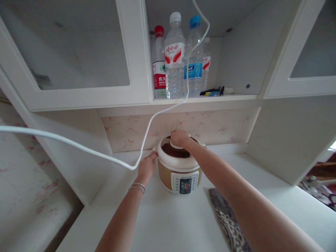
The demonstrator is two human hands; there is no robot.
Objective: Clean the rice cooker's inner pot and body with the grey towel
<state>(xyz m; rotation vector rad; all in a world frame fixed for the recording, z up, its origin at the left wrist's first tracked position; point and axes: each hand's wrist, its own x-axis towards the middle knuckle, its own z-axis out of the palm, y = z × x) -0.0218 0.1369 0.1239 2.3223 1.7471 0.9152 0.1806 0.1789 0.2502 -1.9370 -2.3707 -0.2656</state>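
An electric pressure cooker (164, 176), gold-coloured with a white rim, stands upright on the white counter. Its control panel (184, 182) faces me. The lid (170, 151) is seated on top, dark brown in the middle inside a white ring. My right hand (180, 138) is closed over the knob at the lid's centre and hides most of it. At the cooker's left side, my left hand (147, 164) grips the side handle (154, 149); its fingertips are partly hidden. Bracelets circle my left wrist.
A white cable (153, 117) hangs across the view in front of the cabinet. Plastic bottles (174, 56) stand on the open shelf above, beside small dark items (212, 91). A patterned grey cloth (227, 218) lies under my right forearm. Cabinet sides (286, 140) flank the counter (168, 220).
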